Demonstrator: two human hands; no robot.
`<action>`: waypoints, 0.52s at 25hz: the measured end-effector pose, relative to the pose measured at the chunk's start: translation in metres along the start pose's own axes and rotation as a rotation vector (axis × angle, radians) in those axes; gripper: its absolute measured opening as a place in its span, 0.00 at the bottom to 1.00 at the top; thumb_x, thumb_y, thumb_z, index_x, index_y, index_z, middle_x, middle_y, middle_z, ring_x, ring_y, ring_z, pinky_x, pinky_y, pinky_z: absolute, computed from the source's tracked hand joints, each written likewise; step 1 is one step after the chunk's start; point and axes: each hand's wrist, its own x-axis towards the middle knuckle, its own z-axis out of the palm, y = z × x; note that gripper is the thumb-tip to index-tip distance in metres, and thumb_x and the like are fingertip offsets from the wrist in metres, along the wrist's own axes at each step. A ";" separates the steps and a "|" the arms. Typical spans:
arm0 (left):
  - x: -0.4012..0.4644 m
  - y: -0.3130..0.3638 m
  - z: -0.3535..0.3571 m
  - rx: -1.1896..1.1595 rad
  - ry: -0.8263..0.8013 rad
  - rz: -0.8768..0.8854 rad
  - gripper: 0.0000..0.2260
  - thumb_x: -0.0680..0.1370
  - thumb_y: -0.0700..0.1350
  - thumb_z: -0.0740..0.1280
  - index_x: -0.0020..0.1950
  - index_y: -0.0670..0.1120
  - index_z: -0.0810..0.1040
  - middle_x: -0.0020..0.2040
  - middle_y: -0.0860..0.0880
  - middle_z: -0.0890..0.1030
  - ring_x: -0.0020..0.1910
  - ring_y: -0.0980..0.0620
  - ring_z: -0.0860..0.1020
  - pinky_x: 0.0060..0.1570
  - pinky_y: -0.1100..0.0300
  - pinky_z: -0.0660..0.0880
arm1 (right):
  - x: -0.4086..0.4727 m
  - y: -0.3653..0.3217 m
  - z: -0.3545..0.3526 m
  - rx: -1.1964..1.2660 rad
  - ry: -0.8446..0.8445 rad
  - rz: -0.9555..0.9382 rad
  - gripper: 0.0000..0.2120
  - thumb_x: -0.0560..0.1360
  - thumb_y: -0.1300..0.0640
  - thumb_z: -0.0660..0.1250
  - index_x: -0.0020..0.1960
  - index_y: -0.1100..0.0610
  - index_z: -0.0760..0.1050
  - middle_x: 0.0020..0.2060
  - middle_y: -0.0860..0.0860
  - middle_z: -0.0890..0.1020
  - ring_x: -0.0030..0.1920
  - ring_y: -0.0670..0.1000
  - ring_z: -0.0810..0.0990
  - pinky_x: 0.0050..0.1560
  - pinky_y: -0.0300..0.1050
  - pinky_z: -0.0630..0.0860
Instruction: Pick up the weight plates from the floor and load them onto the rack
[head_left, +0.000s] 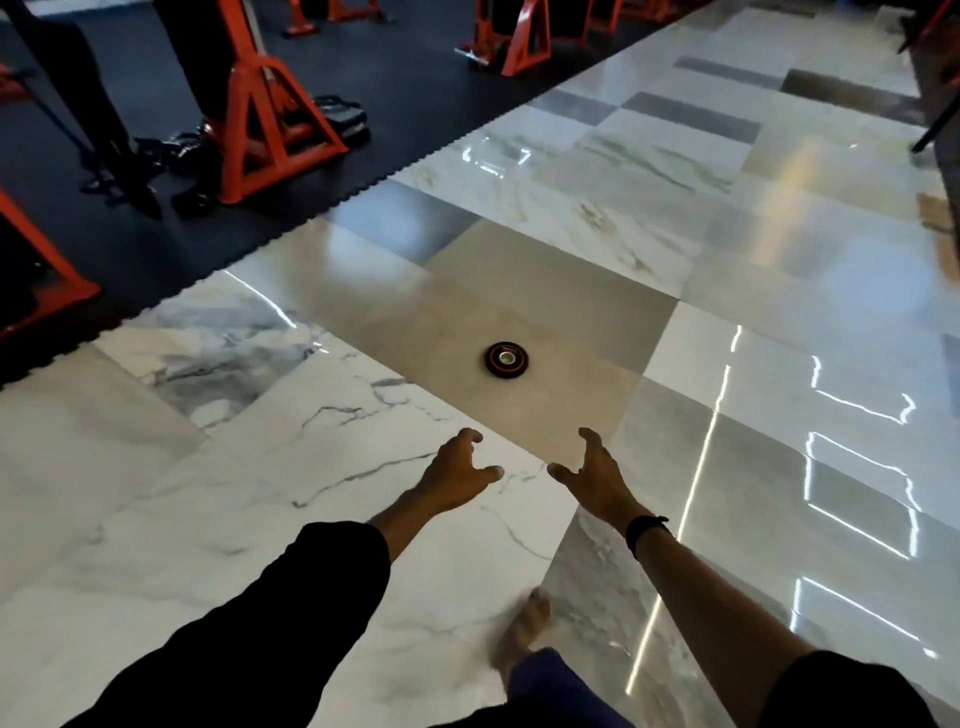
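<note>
A small black weight plate with a red ring and a metal centre hole lies flat on a beige floor tile ahead of me. Both arms reach out in front, short of the plate. My left hand is empty, fingers loosely curled and thumb spread. My right hand, with a black band at the wrist, is also empty with fingers spread. Neither hand touches the plate. No rack with loaded plates is plainly visible.
Glossy marble and grey tiles stretch ahead and right. A black rubber mat at upper left carries orange machine frames and dark plates at their base. My bare foot steps forward below my hands.
</note>
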 end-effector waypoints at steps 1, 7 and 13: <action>0.016 0.000 -0.005 0.006 -0.002 -0.007 0.29 0.73 0.51 0.73 0.70 0.46 0.67 0.68 0.41 0.72 0.66 0.44 0.73 0.65 0.50 0.72 | 0.019 -0.004 0.002 -0.001 -0.006 0.001 0.39 0.76 0.48 0.69 0.77 0.57 0.50 0.73 0.61 0.63 0.69 0.62 0.67 0.66 0.54 0.67; 0.163 0.042 -0.044 0.039 0.029 -0.005 0.27 0.74 0.51 0.72 0.69 0.46 0.67 0.67 0.42 0.72 0.64 0.44 0.74 0.63 0.50 0.72 | 0.171 -0.029 -0.026 0.067 -0.038 0.014 0.38 0.77 0.51 0.69 0.77 0.59 0.51 0.72 0.62 0.66 0.71 0.60 0.66 0.62 0.46 0.65; 0.309 0.125 -0.076 0.068 0.059 0.013 0.24 0.75 0.48 0.72 0.67 0.43 0.70 0.66 0.40 0.74 0.62 0.43 0.75 0.59 0.53 0.73 | 0.314 -0.061 -0.107 0.083 -0.045 0.030 0.37 0.77 0.51 0.69 0.77 0.60 0.52 0.72 0.64 0.67 0.72 0.60 0.66 0.65 0.48 0.66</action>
